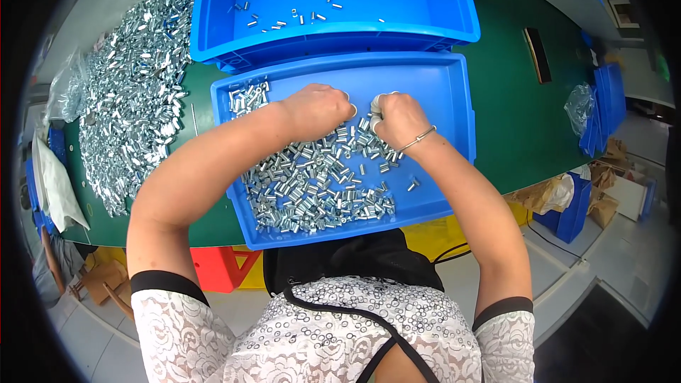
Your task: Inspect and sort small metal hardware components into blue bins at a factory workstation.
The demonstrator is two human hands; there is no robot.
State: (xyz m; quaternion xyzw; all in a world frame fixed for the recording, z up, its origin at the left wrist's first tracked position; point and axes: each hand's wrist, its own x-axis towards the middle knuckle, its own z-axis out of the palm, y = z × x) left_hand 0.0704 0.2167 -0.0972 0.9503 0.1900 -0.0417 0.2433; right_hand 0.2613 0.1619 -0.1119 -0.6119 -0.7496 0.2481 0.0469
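A shallow blue tray (440, 191) lies in front of me, with many small silvery metal sleeves (305, 184) spread over its left and middle. Above these, inside the tray's outline, my left hand (318, 111) is closed, knuckles up. My right hand (402, 122) is also closed, a short gap to the right, low over the edge of the sleeves. White covers show on some fingertips of both hands. Whatever the curled fingers hold, if anything, is hidden. Another small group of sleeves (248, 98) sits in the tray's far left corner.
A deeper blue bin (340, 32) with scattered sleeves stands beyond the tray. On the left, a large heap of shiny metal pieces (138, 92) covers the green table (507, 128). A dark flat bar (538, 55) and clear plastic bag (579, 108) lie right.
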